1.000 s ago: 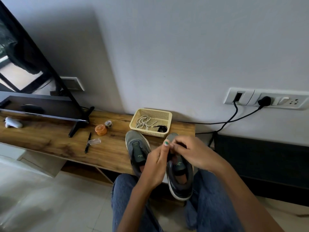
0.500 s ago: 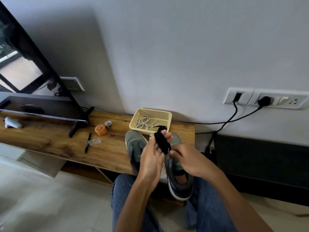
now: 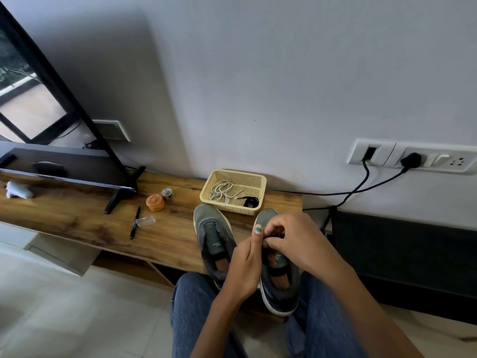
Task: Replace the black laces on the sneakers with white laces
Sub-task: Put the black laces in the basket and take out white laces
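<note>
Two grey sneakers lie on the wooden shelf (image 3: 77,218), toes toward the wall. The left sneaker (image 3: 212,229) has no lace. My left hand (image 3: 245,264) and right hand (image 3: 294,241) meet over the right sneaker (image 3: 280,293), and both pinch a bunched black lace (image 3: 269,241) that the fingers mostly hide. Behind the shoes a cream basket (image 3: 260,182) holds coiled white laces (image 3: 220,192) and another black lace (image 3: 249,202).
A black TV (image 3: 64,171) on a stand fills the shelf's left. Near it lie an orange jar (image 3: 154,202), a small tape roll (image 3: 167,193), a pen (image 3: 135,223) and a clear plastic piece (image 3: 145,220). Cables (image 3: 361,187) hang from wall sockets at right.
My left hand had lifted the black lace bundle above the shoes half a second ago. Both hands have come down together over the right sneaker, closed around the lace.
</note>
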`<state>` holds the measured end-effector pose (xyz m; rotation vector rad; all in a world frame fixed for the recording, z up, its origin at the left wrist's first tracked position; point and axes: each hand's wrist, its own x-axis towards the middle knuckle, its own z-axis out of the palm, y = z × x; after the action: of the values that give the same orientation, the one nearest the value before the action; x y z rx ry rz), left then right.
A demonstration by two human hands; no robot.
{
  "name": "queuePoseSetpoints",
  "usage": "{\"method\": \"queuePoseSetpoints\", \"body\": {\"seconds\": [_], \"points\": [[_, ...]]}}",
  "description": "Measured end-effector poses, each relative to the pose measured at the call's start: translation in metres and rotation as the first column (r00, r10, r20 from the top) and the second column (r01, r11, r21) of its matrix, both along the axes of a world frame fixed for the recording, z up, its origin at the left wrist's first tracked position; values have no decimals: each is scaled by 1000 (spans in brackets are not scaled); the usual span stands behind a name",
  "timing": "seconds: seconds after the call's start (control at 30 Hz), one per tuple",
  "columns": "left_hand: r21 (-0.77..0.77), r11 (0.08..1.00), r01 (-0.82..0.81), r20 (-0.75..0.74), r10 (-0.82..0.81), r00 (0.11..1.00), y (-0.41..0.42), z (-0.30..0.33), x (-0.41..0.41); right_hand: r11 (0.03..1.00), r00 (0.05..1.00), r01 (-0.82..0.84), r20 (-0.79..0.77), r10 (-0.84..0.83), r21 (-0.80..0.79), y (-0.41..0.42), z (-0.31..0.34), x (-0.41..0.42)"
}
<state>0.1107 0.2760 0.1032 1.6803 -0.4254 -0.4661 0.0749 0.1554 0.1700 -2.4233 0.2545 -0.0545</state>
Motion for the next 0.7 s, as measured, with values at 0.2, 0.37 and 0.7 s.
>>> {"method": "queuePoseSetpoints", "body": {"seconds": [0.2, 0.37, 0.7], "points": [[-182, 979, -88, -291, 32, 956, -4, 6, 2, 948, 983, 137, 77, -166, 286, -23, -13, 10], [-269, 930, -251, -447, 111, 888, -11, 5, 7, 909, 979, 175, 29, -201, 378, -16, -39, 9], [-254, 923, -290, -468, 145, 872, -14, -7, 18, 865, 965, 155, 115, -237, 478, 4, -57, 11]]}}
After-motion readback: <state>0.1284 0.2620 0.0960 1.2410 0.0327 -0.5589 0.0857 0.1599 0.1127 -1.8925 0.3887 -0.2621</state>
